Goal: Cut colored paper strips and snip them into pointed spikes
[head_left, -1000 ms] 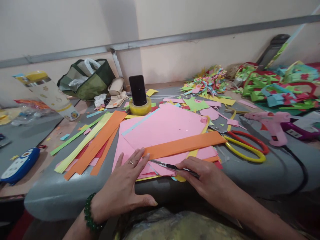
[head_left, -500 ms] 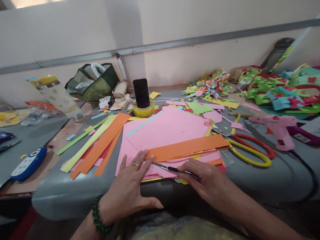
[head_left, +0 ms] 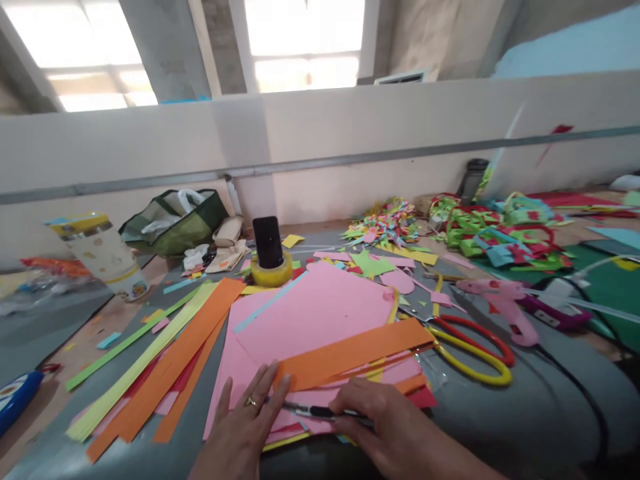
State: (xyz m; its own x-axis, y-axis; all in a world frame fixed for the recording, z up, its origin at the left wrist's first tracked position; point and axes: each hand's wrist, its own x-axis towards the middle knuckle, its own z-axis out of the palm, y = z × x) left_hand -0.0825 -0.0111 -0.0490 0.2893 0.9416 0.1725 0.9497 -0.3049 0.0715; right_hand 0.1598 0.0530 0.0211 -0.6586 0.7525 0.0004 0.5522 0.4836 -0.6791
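My left hand point(head_left: 245, 427) lies spread on the pink paper sheets point(head_left: 320, 300), its fingertips touching the left end of an orange paper strip point(head_left: 350, 353). A ring is on one finger. My right hand point(head_left: 375, 420) is closed around a slim black knife point(head_left: 320, 411), whose blade points left toward my left fingers, just below the strip. More orange strips point(head_left: 175, 360) and pale yellow strips point(head_left: 145, 360) fan out on the left. Scissors point(head_left: 475, 350) with red and yellow handles rest to the right of the sheets.
Behind the sheets a phone point(head_left: 269, 241) leans on a yellow tape roll point(head_left: 273, 272). A pink glue gun point(head_left: 505, 307) with its cable lies at right. Further back are a green bag point(head_left: 175, 223), a tumbler point(head_left: 103, 257), paper scraps point(head_left: 383, 223) and a dark bottle point(head_left: 473, 181).
The view has tilted up, showing windows above the partition, and everything sits lower in the picture. Both hands keep nearly the same place on the paper.
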